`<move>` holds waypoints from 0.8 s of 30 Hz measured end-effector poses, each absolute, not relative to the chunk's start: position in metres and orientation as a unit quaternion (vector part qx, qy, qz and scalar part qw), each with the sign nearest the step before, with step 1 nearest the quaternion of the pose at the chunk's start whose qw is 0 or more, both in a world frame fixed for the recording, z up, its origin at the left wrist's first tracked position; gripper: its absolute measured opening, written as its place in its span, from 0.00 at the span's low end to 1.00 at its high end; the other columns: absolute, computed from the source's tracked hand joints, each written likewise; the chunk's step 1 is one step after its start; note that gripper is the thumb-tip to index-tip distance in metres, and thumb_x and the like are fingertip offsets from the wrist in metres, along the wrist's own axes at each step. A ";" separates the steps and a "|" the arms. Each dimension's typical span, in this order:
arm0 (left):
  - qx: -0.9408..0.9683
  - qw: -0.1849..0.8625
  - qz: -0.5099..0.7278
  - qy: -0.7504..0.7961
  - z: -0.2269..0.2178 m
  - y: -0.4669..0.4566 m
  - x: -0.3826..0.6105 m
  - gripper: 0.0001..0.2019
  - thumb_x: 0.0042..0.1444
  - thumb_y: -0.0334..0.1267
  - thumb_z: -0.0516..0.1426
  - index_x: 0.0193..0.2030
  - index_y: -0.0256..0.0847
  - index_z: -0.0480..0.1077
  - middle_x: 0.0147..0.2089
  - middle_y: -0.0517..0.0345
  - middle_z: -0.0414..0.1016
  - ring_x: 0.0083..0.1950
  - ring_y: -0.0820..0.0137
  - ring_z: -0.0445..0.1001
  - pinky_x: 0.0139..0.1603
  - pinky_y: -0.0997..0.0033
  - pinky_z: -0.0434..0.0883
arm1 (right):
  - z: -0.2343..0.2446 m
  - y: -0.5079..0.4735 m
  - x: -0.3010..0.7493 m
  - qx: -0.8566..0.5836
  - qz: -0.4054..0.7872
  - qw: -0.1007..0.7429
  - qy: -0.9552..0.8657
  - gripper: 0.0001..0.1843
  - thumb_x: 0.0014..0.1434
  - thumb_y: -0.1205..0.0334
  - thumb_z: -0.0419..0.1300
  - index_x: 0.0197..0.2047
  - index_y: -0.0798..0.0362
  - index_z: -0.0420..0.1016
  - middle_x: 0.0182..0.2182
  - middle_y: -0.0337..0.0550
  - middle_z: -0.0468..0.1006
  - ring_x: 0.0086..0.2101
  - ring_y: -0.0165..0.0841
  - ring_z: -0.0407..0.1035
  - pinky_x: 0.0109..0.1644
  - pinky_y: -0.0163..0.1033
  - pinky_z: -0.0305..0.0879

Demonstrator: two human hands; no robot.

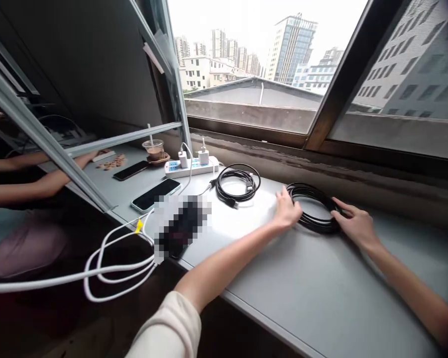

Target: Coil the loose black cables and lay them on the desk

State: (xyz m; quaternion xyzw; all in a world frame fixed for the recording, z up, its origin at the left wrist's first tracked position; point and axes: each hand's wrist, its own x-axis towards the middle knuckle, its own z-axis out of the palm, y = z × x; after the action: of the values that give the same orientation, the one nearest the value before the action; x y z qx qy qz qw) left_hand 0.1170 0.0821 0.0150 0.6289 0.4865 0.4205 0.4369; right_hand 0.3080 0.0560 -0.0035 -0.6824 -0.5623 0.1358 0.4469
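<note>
A round coil of black cable (318, 226) lies on the grey table, near the wall below the window. At its left side my left hand (285, 210) has its fingers closed on the edge of the coil. My right hand (355, 226) grips the opposite side, thumb and fingers pinching the loops. Left of my left hand lies a second black cable coil (221, 190), apart from both hands, with its plugs showing. The fingertips of both hands are partly hidden by the cable.
A white power strip (192, 170) with two chargers stands at the back, beside a drink cup (154, 147). Phones (156, 194) (131, 170) lie to the left. A white cable (108, 271) hangs over the edge. Another person's arms (41, 185) are beyond the metal frame (41, 117).
</note>
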 end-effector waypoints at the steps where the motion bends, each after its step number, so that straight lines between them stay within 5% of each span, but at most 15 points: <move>1: 0.646 0.420 0.412 0.487 0.012 0.081 0.117 0.34 0.53 0.31 0.52 0.66 0.25 0.45 0.60 0.31 0.55 0.63 0.53 0.54 0.62 0.61 0.55 | -0.008 0.056 0.310 -0.685 0.123 0.444 -0.564 0.20 0.46 0.61 0.61 0.45 0.42 0.77 0.39 0.47 0.77 0.41 0.43 0.71 0.40 0.41 0.66; 7: 0.758 0.253 0.321 0.509 -0.001 0.074 0.115 0.33 0.57 0.37 0.48 0.66 0.22 0.43 0.56 0.36 0.60 0.59 0.52 0.54 0.59 0.57 0.60 | -0.031 0.065 0.313 -0.745 0.013 0.423 -0.515 0.28 0.46 0.54 0.54 0.52 0.46 0.73 0.47 0.44 0.74 0.48 0.49 0.67 0.54 0.51 0.58; 13: 0.769 0.169 0.332 0.521 -0.010 0.077 0.118 0.28 0.60 0.37 0.46 0.65 0.27 0.47 0.60 0.42 0.56 0.57 0.57 0.57 0.59 0.61 0.61 | -0.045 0.073 0.323 -0.745 -0.056 0.334 -0.574 0.33 0.46 0.50 0.47 0.53 0.51 0.72 0.46 0.45 0.73 0.47 0.45 0.67 0.51 0.47 0.64; 24: 0.842 0.019 0.328 0.427 -0.006 0.052 0.123 0.17 0.60 0.36 0.46 0.54 0.37 0.64 0.60 0.45 0.55 0.58 0.61 0.58 0.53 0.64 0.65 | -0.058 0.079 0.335 -0.756 -0.080 0.318 -0.567 0.34 0.44 0.46 0.47 0.53 0.48 0.73 0.43 0.46 0.73 0.44 0.47 0.69 0.49 0.49 0.65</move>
State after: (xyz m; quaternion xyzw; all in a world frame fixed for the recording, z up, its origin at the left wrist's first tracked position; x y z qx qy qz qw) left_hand 0.1235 0.0522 -0.0058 0.8423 0.4269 0.3284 0.0191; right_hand 0.3345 0.0786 -0.0584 -0.7557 -0.5668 -0.0795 0.3183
